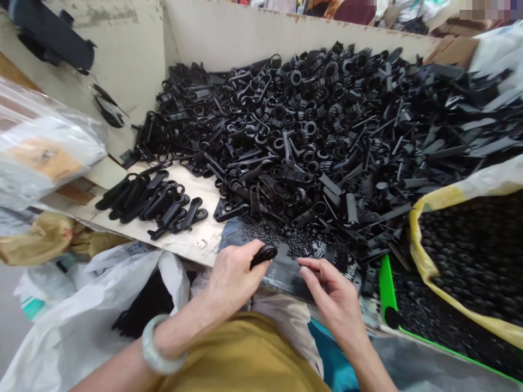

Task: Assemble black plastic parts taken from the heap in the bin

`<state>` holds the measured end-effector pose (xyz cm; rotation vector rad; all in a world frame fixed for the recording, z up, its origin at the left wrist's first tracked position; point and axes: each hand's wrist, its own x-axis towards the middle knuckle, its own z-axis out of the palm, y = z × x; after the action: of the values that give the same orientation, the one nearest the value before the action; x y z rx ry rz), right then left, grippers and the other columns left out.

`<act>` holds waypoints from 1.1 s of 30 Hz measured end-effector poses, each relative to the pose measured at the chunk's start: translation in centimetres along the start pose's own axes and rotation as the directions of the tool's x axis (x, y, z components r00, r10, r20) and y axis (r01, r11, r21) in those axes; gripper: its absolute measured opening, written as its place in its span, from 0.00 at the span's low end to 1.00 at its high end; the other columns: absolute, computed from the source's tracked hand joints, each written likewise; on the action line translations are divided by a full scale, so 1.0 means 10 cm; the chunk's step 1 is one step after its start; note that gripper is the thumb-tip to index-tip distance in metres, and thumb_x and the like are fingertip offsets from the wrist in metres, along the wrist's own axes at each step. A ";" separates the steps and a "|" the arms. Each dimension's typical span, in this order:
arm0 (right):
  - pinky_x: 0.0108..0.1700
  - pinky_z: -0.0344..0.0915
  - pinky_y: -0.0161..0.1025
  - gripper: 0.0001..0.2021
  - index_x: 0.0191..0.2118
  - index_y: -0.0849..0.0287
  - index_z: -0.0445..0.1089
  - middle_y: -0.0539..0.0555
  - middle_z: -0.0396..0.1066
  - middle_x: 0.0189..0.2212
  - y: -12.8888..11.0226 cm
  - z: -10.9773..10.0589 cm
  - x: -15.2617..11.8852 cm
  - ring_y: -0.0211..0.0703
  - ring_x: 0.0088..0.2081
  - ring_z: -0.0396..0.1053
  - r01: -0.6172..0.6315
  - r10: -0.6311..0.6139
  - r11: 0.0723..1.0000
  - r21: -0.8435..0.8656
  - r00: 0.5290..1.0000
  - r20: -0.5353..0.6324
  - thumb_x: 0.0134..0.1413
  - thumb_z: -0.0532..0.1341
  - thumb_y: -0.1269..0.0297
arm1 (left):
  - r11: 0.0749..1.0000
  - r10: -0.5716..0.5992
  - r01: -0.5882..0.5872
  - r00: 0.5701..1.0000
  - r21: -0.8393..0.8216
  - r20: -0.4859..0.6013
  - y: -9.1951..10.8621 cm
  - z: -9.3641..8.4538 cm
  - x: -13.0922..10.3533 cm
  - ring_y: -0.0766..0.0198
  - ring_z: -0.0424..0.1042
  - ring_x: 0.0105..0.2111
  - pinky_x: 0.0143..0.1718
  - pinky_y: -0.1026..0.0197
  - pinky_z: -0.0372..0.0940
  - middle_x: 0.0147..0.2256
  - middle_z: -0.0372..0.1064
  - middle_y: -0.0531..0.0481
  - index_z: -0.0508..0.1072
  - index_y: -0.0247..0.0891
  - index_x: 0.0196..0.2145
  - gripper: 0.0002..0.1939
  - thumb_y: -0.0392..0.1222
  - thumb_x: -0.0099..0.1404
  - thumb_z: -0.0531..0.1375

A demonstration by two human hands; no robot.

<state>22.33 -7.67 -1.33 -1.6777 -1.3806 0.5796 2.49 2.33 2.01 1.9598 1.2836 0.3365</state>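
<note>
My left hand (237, 272) is wrapped round a black plastic handle-like part (265, 252), whose rounded end with a round recess sticks out past the thumb. Just to its right, apart from it, my right hand (333, 288) has thumb and forefinger pinched together. Something tiny and dark seems to be at those fingertips, too small to name. In front of both hands, small black pieces (278, 234) and some shiny metal bits (316, 249) are scattered on a dark grey mat (281, 267). Similar long black parts (155, 201) lie in a row to the left.
A large heap of black plastic parts (286, 120) fills the table behind the mat. At right, a yellow-edged bag (423, 256) holds small dark round pieces, beside a green-edged tray (387, 286). A white sack (77, 332) with black parts hangs at lower left.
</note>
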 end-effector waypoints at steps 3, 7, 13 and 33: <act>0.29 0.67 0.34 0.10 0.41 0.57 0.79 0.50 0.73 0.28 0.09 -0.12 -0.04 0.38 0.25 0.66 -0.020 0.012 0.996 -0.092 0.996 -0.085 0.67 0.61 0.59 | 0.937 0.132 -0.124 0.991 0.325 -0.001 0.11 0.12 0.23 0.57 0.74 0.30 0.35 0.58 0.58 0.28 0.76 0.49 0.73 0.42 0.32 0.06 0.38 0.67 0.58; 0.31 0.68 0.35 0.10 0.40 0.56 0.77 0.51 0.74 0.30 0.13 -0.17 -0.11 0.39 0.26 0.67 0.018 -0.034 0.984 -0.178 0.996 -0.087 0.69 0.59 0.60 | 0.866 0.186 -0.212 0.977 0.452 0.101 0.13 0.24 0.39 0.56 0.76 0.30 0.39 0.57 0.59 0.27 0.77 0.48 0.72 0.41 0.31 0.09 0.33 0.68 0.56; 0.39 0.70 0.36 0.08 0.43 0.56 0.74 0.53 0.75 0.36 0.13 -0.04 -0.02 0.41 0.35 0.75 0.111 -0.126 0.947 -0.302 0.992 -0.031 0.71 0.57 0.66 | 0.815 0.259 -0.283 0.959 0.506 0.119 0.04 0.29 0.43 0.55 0.77 0.32 0.40 0.56 0.58 0.31 0.79 0.44 0.73 0.40 0.35 0.10 0.33 0.70 0.54; 0.36 0.70 0.31 0.08 0.44 0.56 0.74 0.50 0.80 0.36 -0.20 0.22 0.22 0.37 0.33 0.77 0.382 -0.387 0.922 0.068 0.917 0.093 0.65 0.61 0.76 | 0.468 -0.204 0.335 0.941 -0.818 0.269 0.02 0.10 -0.14 0.74 0.44 0.20 0.20 0.67 0.41 0.22 0.52 0.62 0.68 0.37 0.32 0.23 0.58 0.58 0.70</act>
<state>20.12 -4.85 -0.49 -1.3007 -1.7053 0.4721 2.58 0.58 1.70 0.8712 1.0039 0.5417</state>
